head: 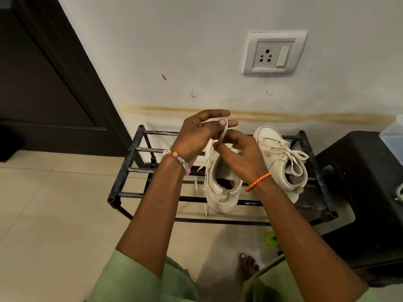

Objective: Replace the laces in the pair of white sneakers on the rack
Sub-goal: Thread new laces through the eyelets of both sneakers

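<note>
Two white sneakers stand on a black metal rack (128, 162), heels toward me. The left sneaker (220, 188) has its lace (222, 132) loosened, with loose ends hanging over its left side. My left hand (200, 136) holds a loop of that lace raised above the shoe, pinched between thumb and fingers. My right hand (239, 153) hovers over the shoe's tongue and pinches the same lace lower down. The right sneaker (281, 158) is still laced, with a tied bow on top.
A wall with a socket plate (274, 53) rises behind the rack. A dark door (43, 73) stands at left, a black stool (366, 192) at right with a plastic box on it. My bare foot (246, 267) and a small green object (271, 238) are on the tiled floor.
</note>
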Tool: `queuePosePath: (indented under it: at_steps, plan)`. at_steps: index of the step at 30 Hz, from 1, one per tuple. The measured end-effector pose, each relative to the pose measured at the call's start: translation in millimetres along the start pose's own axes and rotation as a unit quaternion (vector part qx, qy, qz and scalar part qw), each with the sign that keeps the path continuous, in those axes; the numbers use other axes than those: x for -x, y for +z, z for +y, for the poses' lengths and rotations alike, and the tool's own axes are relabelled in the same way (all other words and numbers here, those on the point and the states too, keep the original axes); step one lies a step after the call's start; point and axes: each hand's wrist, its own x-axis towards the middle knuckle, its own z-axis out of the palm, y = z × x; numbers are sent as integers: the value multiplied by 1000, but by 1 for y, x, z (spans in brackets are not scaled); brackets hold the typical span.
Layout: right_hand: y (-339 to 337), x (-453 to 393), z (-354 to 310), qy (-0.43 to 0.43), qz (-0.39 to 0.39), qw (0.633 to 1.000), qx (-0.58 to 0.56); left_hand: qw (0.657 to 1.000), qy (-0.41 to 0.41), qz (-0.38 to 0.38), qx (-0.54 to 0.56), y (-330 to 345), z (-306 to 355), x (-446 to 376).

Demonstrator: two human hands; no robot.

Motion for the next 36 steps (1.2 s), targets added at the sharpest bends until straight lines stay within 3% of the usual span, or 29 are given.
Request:
queuePosePath:
  at_steps: [2, 4, 7, 9, 10, 12, 14, 16, 18, 20, 22, 24, 28, 31, 36]
  plan:
    - [4, 2, -9, 28, -72, 991, -112, 1000, 5, 16, -6, -1, -1, 2]
    - [-2, 1, -16, 49, -90, 976, -191, 995, -5, 93, 22, -5, -4, 1]
    - [-18, -4, -22, 62, -54, 958, -273, 950, -71, 274, 132, -23, -12, -7]
    - [-31, -9, -20, 71, -7, 957, -280, 919, -128, 338, 154, -36, -20, -12]
    - [-37, -11, -17, 79, 16, 960, -270, 920, -156, 343, 108, -41, -25, -15]
    - [-48, -14, -9, 98, 47, 963, -245, 928, -180, 310, -104, -45, -36, -18]
    - [-52, -16, -1, 116, 48, 969, -214, 915, -113, 264, -284, -39, -39, -16]
    - [-48, -16, 3, 116, 17, 976, -184, 939, 9, 158, -305, -23, -33, -12]
    - [-41, -16, 4, 107, -13, 978, -178, 964, 46, 13, -260, -4, -25, -5]
    - [-38, -17, 4, 104, -21, 979, -173, 956, 72, -34, -282, 5, -25, -1]
    - [-43, -17, 5, 112, -11, 980, -167, 942, 100, 36, -317, 3, -29, -3]
    - [-51, -17, 7, 129, 6, 976, -176, 932, 93, 159, -311, -6, -31, -7]
    - [-65, -19, 16, 170, 45, 970, -166, 901, -28, 400, -162, -36, -32, -13]
    - [-67, -20, 26, 203, 56, 968, -134, 883, -89, 450, -97, -52, -40, -15]
    - [-65, -25, 32, 206, 42, 977, -35, 847, -142, 481, -177, -55, -51, -23]
